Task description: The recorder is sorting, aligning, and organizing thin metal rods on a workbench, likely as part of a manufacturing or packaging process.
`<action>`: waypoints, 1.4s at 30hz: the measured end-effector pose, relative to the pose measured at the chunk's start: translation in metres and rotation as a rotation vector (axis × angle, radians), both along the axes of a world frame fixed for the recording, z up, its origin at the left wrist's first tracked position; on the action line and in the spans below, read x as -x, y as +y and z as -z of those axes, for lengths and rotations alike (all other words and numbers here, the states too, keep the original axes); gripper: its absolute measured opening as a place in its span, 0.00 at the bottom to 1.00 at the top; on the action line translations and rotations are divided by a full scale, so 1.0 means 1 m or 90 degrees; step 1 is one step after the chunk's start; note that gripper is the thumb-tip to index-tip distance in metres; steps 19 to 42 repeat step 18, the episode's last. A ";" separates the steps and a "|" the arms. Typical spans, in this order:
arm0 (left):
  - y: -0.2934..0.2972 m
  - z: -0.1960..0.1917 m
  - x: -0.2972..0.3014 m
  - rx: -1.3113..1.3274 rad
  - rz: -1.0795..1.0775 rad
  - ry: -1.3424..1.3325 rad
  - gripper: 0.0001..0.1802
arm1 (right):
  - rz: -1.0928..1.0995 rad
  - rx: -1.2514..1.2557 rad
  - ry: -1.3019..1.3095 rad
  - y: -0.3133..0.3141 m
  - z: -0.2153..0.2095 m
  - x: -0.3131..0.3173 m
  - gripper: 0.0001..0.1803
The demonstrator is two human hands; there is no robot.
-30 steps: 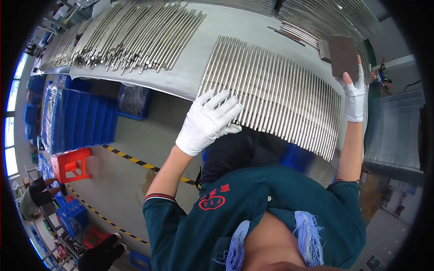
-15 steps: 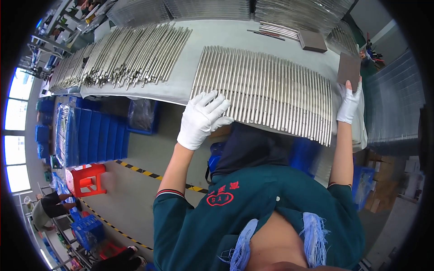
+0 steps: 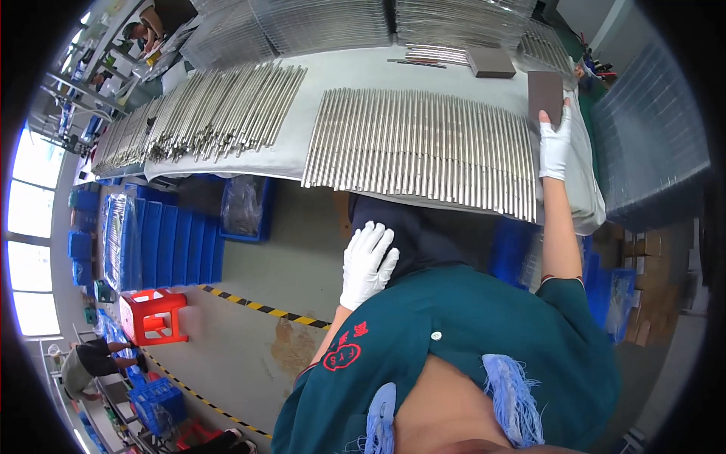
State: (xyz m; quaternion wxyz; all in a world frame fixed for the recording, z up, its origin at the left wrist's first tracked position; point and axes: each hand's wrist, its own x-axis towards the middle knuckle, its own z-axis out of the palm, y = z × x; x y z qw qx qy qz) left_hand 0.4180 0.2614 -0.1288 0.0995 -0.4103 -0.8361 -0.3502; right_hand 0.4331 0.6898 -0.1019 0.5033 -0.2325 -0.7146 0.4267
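R hand, white glove, is flat w/ fingers on a brown block at the far right end of the neat row of metal rods, close to the worktop edge; L hand, also gloved, hangs off the near edge w/ fingers loosely spread, holding nothing, over dark trousers. Grey cloth covers the worktop, w/ a looser rod pile to the left and bare cloth between the two lots. Below: concrete floor, blue crates, red stool.

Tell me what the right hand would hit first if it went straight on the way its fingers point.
The right hand already touches the brown block; straight beyond it, probably the second brown block, though depth is unclear.
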 end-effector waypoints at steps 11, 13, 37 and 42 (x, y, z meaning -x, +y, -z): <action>-0.007 0.021 -0.004 -0.051 -0.007 0.044 0.17 | 0.055 -0.013 -0.048 -0.003 -0.002 0.001 0.36; -0.005 0.025 -0.003 -0.051 0.004 0.041 0.17 | 0.106 -0.042 -0.086 0.001 0.000 -0.003 0.35; -0.001 0.026 -0.001 -0.052 0.006 0.056 0.17 | -0.100 0.247 0.165 0.018 0.005 -0.005 0.40; -0.001 0.026 -0.001 -0.052 0.006 0.056 0.17 | -0.100 0.247 0.165 0.018 0.005 -0.005 0.40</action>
